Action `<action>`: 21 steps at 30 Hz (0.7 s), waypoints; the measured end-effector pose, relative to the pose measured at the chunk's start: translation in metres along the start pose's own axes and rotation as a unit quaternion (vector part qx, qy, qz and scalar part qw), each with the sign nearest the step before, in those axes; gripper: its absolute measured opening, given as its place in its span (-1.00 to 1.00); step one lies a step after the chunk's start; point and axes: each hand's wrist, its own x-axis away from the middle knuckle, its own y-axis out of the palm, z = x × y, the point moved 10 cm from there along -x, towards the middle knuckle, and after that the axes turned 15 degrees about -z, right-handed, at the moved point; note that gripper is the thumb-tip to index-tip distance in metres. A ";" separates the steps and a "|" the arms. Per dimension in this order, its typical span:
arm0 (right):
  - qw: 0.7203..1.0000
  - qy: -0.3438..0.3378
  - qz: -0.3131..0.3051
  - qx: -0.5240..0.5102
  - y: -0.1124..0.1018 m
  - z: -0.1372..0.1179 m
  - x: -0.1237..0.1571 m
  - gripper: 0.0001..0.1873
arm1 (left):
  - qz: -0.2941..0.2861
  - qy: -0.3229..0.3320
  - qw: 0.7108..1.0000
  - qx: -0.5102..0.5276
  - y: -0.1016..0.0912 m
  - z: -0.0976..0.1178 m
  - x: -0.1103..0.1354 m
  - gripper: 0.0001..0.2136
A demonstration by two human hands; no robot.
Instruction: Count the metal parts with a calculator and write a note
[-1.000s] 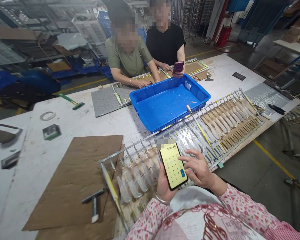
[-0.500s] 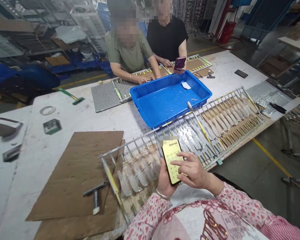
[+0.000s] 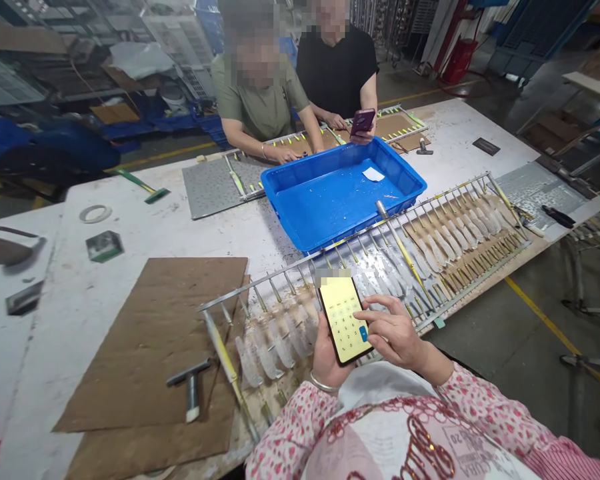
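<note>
Nearest us, over the table's near edge, our left hand (image 3: 325, 360) cradles a phone (image 3: 345, 319) from below, fingers clenched round its lower sides. Our right hand (image 3: 395, 333) grips nothing; its fingers are loosely spread and one fingertip rests on the screen's right side. We judge the phone light, stiff and rather slick, with breakable glass, best held by its long edges as it is now. Under it lies a long metal rack (image 3: 380, 267) of pins along the near edge, with a T-handled tool (image 3: 191, 387) on cardboard (image 3: 150, 340) towards the left. Mid-table sits a blue tray (image 3: 290, 193). Across the far edge two people work; one holds a purple phone (image 3: 363, 121).
</note>
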 end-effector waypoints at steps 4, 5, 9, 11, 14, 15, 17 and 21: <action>1.000 -0.021 0.008 -0.009 0.000 -0.005 0.006 -0.79 | 0.016 0.007 1.000 -0.009 0.001 0.005 -0.001 -0.38; 1.000 -0.026 0.009 -0.009 0.000 -0.006 0.007 -0.79 | 0.025 0.009 1.000 -0.010 0.000 0.006 -0.002 -0.36; 0.999 -0.032 0.002 -0.008 0.006 -0.009 0.010 -0.80 | 0.040 0.018 0.999 -0.016 0.000 0.009 -0.002 -0.35; 0.999 -0.037 0.000 -0.009 0.009 -0.011 0.011 -0.80 | 0.034 0.016 0.999 -0.022 0.001 0.008 -0.001 -0.36; 0.999 -0.042 -0.007 -0.008 0.012 -0.013 0.010 -0.77 | 0.031 0.014 0.999 -0.035 0.002 0.008 -0.001 -0.36; 0.999 -0.042 -0.009 -0.006 0.013 -0.013 0.010 -0.76 | 0.033 0.014 0.999 -0.039 0.002 0.008 0.000 -0.35; 0.999 -0.042 -0.014 -0.004 0.015 -0.014 0.010 -0.76 | 0.038 0.014 0.998 -0.042 0.003 0.008 0.000 -0.35; 0.999 -0.045 -0.015 -0.002 0.015 -0.016 0.010 -0.79 | 0.042 0.015 0.998 -0.032 0.003 0.008 0.000 -0.35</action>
